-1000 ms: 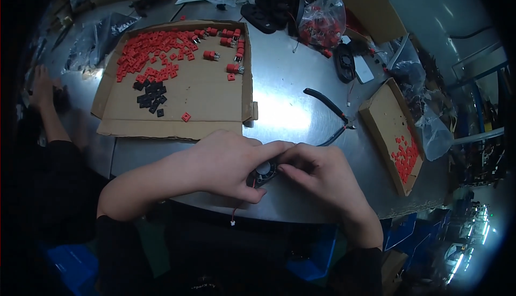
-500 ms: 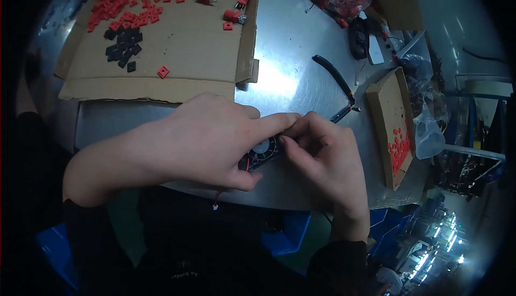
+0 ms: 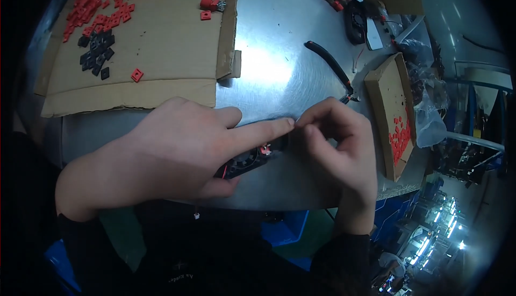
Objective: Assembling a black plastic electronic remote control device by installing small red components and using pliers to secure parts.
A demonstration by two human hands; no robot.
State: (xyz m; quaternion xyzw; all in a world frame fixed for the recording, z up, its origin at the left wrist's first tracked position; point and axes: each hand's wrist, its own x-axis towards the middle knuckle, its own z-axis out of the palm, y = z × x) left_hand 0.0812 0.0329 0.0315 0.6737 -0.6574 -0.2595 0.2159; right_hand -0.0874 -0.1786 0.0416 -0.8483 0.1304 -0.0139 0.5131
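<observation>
A small black fan [image 3: 244, 161] is held under my left hand [image 3: 188, 148], its thumb at the near edge and its forefinger stretched along the far edge. A small red and white part [image 3: 266, 148] shows on the fan's right portion. The fan's thin lead ends in a white connector [image 3: 196, 216] hanging past the table edge. My right hand [image 3: 344, 145] is closed in a pinch just right of the fan, its forefinger tip beside my left fingertip. Whatever it pinches, if anything, is hidden. Black-handled pliers [image 3: 330, 65] lie beyond my right hand.
A cardboard tray [image 3: 172, 91] at the far left holds red and black square pieces and several red plugs. A narrow cardboard box [image 3: 384, 129] with small red pieces stands at right. Behind it are another black fan [image 3: 356, 22] and plastic bags [image 3: 430, 129].
My right hand has moved right, off the fan, uncovering the red and white part. My left hand and the fan have shifted left in the view, as has the tray.
</observation>
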